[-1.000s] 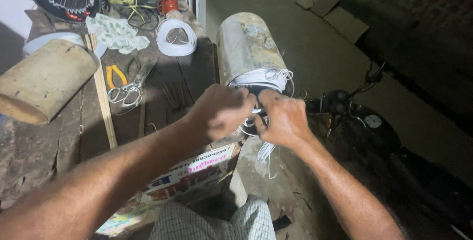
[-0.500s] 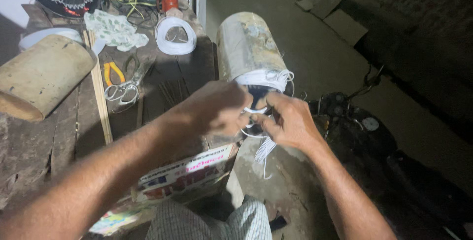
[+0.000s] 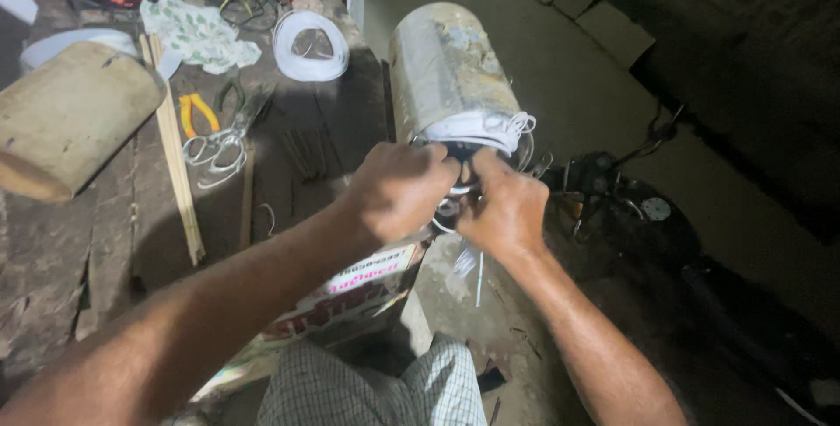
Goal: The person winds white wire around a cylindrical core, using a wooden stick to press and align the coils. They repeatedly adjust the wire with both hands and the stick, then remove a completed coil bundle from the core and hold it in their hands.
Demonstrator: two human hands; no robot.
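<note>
Both hands met at the near end of a worn metal cylinder [image 3: 446, 63] that lay at the workbench's [image 3: 52, 260] right edge. The left hand [image 3: 398, 190] and the right hand [image 3: 503, 207] were pressed close together, fingers curled and pinching white tape [image 3: 481, 127] wound around the cylinder's end; what exactly sat between the fingertips could not be told. At ten o'clock from the hands lay scissors [image 3: 219, 142] and yellow-handled pliers [image 3: 197, 111]. A white tape coil [image 3: 311, 45] rested at eleven o'clock, a wooden block [image 3: 70, 115] at nine.
</note>
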